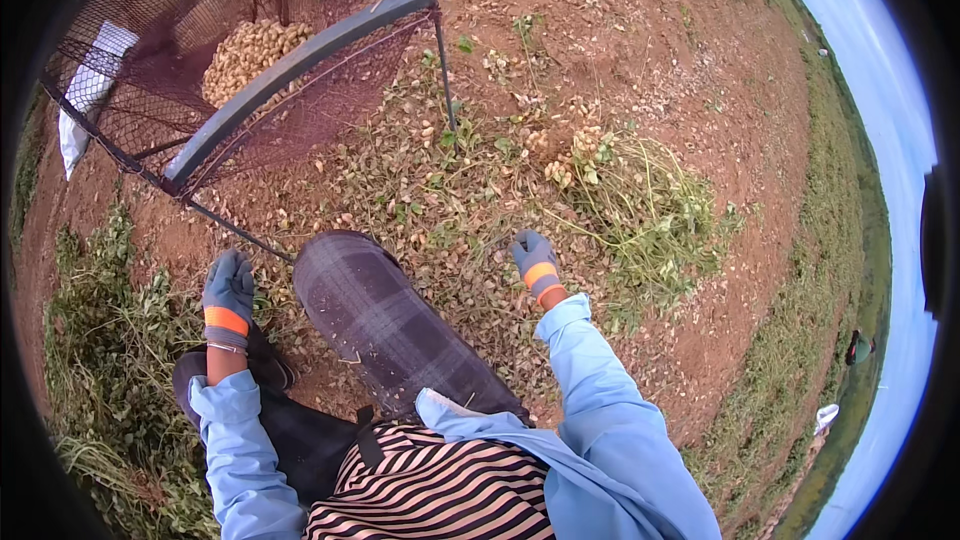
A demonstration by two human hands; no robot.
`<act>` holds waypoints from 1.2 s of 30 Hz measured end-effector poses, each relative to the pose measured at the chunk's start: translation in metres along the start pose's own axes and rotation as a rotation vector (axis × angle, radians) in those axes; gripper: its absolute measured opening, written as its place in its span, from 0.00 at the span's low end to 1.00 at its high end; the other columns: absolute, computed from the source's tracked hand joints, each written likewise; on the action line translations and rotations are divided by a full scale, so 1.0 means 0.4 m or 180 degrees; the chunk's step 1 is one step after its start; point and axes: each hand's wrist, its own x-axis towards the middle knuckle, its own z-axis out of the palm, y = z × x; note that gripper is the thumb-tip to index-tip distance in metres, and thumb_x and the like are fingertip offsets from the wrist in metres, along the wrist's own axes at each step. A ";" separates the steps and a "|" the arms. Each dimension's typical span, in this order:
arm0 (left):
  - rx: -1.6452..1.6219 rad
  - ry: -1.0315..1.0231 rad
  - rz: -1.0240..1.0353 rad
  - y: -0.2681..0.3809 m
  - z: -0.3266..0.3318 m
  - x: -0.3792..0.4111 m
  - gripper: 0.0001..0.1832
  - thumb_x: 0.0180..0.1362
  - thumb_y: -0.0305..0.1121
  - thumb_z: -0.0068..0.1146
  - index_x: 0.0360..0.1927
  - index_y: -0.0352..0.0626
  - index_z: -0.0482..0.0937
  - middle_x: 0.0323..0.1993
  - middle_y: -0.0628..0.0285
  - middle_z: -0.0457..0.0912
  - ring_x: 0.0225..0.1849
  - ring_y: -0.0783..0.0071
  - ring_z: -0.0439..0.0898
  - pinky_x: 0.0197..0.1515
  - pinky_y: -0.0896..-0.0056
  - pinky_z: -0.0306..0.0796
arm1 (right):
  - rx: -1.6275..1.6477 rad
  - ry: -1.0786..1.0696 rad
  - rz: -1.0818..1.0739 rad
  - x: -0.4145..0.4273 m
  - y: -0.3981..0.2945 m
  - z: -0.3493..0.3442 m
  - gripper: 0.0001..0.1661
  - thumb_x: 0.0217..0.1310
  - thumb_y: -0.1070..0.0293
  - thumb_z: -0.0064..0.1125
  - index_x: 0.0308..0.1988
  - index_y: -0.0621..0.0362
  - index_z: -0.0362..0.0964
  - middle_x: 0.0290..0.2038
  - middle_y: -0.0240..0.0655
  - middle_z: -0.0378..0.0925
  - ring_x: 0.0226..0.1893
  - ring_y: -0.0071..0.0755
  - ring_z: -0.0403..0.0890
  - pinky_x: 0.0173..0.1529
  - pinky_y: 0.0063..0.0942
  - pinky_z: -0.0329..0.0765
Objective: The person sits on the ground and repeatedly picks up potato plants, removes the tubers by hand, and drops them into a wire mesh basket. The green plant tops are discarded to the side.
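My left hand (229,286), in a grey work glove with an orange band, is curled above the ground beside my knee. Nothing shows in its fingers. My right hand (534,255), gloved alike, is closed over scattered dry leaves, with no object visible in it. Just beyond it and to its right lies a bunch of pulled peanut plants (660,202), its green stems spread out and its pods (589,146) at the far end. Ahead on the left stands a frame with a grey bar (300,82) and dark netting (337,116). A heap of peanuts (251,60) lies within the netting.
A white sack (94,86) lies behind the net at the far left. Leafy plants (112,360) are piled to my left. Leaf litter (420,202) and loose pods cover the reddish soil (637,37). Thin frame legs (444,75) reach the ground. A green crop strip (817,240) runs along the right.
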 end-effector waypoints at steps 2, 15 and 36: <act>0.0076 0.0115 0.0006 -0.013 -0.017 0.008 0.06 0.54 0.30 0.54 0.37 0.46 0.74 0.31 0.65 0.79 0.28 0.78 0.78 0.23 0.85 0.71 | -0.0647 0.0485 -0.0262 0.015 -0.012 -0.076 0.17 0.45 0.66 0.61 0.37 0.60 0.71 0.36 0.43 0.73 0.37 0.43 0.74 0.42 0.33 0.70; 0.0363 0.0411 0.0285 -0.084 -0.100 -0.038 0.07 0.54 0.32 0.55 0.36 0.48 0.72 0.31 0.67 0.77 0.30 0.78 0.76 0.30 0.82 0.72 | -0.1550 -0.0095 0.1681 0.261 0.079 -0.412 0.61 0.38 0.50 0.66 0.64 0.55 0.35 0.57 0.47 0.61 0.58 0.48 0.62 0.58 0.34 0.63; 0.0488 0.0311 0.0120 -0.151 -0.074 -0.066 0.09 0.53 0.34 0.57 0.38 0.48 0.72 0.32 0.68 0.76 0.32 0.78 0.75 0.30 0.83 0.69 | -0.2105 -0.0030 -0.0698 -0.188 -0.080 -0.170 0.18 0.49 0.56 0.55 0.38 0.54 0.67 0.35 0.39 0.69 0.34 0.42 0.73 0.35 0.37 0.71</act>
